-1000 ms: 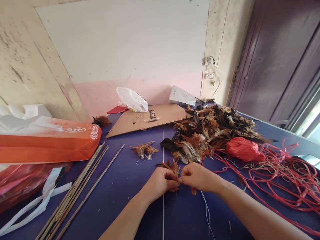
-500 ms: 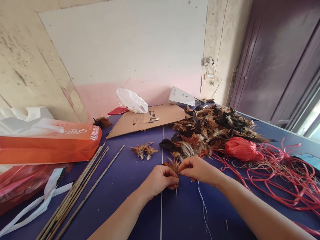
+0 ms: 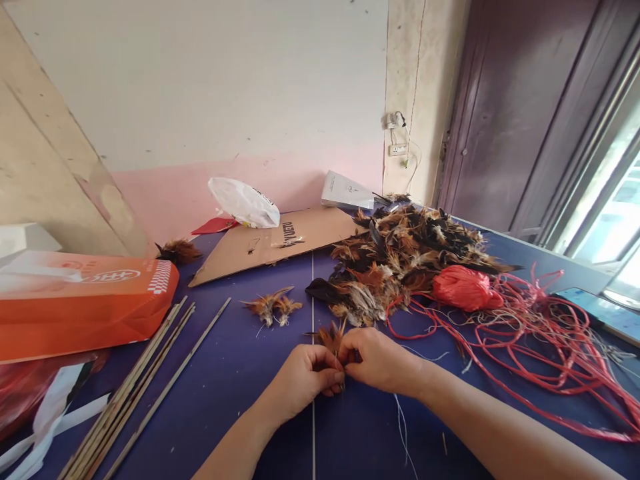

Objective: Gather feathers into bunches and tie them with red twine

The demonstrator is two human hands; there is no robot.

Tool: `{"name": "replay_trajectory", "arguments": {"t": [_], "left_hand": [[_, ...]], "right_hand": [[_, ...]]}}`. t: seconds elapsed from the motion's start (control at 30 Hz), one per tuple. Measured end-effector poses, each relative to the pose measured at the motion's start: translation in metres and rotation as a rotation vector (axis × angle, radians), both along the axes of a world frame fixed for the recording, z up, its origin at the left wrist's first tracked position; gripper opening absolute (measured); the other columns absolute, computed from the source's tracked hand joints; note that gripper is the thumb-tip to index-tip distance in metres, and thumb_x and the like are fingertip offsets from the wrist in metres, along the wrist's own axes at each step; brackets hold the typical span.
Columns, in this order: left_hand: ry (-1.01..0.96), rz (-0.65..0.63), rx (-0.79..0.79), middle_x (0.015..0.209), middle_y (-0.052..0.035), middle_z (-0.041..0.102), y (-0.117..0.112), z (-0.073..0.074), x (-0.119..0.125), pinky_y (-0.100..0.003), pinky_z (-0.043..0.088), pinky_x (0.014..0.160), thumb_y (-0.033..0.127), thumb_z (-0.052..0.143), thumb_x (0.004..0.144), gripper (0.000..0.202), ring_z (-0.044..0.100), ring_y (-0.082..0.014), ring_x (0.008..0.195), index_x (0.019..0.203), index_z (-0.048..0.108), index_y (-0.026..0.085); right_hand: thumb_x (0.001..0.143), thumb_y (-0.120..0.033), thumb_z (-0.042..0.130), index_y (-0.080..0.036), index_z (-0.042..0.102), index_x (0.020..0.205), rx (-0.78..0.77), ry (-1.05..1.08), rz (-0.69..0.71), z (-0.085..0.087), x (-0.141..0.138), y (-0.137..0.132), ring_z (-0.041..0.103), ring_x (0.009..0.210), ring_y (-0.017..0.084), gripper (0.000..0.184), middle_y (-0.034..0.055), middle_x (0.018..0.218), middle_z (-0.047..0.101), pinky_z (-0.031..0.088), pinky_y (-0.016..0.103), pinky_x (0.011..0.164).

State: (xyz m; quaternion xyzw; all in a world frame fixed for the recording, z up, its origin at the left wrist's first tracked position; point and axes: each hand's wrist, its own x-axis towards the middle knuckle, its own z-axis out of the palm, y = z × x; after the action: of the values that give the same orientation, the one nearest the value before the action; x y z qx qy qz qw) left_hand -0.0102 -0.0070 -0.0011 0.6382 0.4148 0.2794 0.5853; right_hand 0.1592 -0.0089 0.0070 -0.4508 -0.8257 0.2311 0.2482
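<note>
Table room: dark-blue smooth tabletop (image 3: pixel 225 373) shows between the sticks and the left forearm, and again below the hands; its far right edge runs towards the door.
Left edge: long thin brown wooden sticks (image 3: pixel 135 387) lie slanted in a cluster, with 1 more just beside them; a boxy orange-and-white bag (image 3: pixel 90 313) bounds that side.
Right edge: glossy red plastic string (image 3: pixel 540 360) sprawls in loops near the right forearm, beside its crumpled red ball (image 3: pixel 460 287).
White line: it runs along the tabletop, passing under the left hand's side.
Back: a flat brown cardboard sheet (image 3: pixel 270 240) lies before the white-and-pink wall (image 3: pixel 250 87); the purple door (image 3: pixel 515 100) stands right.
Feather bunch: small brown wispy feather bunch (image 3: pixel 330 337), in front of the big brown-and-black feather pile (image 3: pixel 415 253).
Left hand: left hand (image 3: pixel 315 373) grasps the bunch's base between thumb and fingers.
Right hand: right hand (image 3: pixel 373 357) is curled beside the left fingertips; I cannot tell what it grips.
Thread: thin white thread (image 3: pixel 401 423) trails on the tabletop below the right hand.
Tufts: 2 small fluffy brown tufts (image 3: pixel 265 307) lie beyond the left hand.
</note>
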Motion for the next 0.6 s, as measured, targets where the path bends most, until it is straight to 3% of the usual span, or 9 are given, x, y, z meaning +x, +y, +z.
{"name": "replay_trajectory", "arguments": {"t": [0.23,0.6], "left_hand": [[0.028,0.001,-0.013,0.054,-0.0009,0.060,0.0011,0.0004,-0.0038,-0.023,0.043,0.052,0.027,0.067,0.062,0.018,0.054,-0.0112,0.052,0.065,0.059,0.011],[0.039,0.039,-0.043,0.054,-0.0003,0.060,0.0020,0.0018,-0.0057,-0.023,0.041,0.051,0.025,0.066,0.060,0.015,0.054,-0.0110,0.051,0.065,0.060,0.011]], "right_hand": [[0.061,-0.016,0.052,-0.017,0.062,0.063,0.010,-0.057,-0.022,-0.0018,-0.0035,-0.0019,0.052,0.061,0.010,0.011,-0.0001,0.068,0.061,0.034,0.019,0.055],[0.061,-0.020,0.048,-0.016,0.063,0.065,-0.187,-0.024,-0.032,0.0054,-0.0042,-0.0067,0.049,0.053,0.008,0.016,-0.0016,0.060,0.060,0.033,0.016,0.045]]}}
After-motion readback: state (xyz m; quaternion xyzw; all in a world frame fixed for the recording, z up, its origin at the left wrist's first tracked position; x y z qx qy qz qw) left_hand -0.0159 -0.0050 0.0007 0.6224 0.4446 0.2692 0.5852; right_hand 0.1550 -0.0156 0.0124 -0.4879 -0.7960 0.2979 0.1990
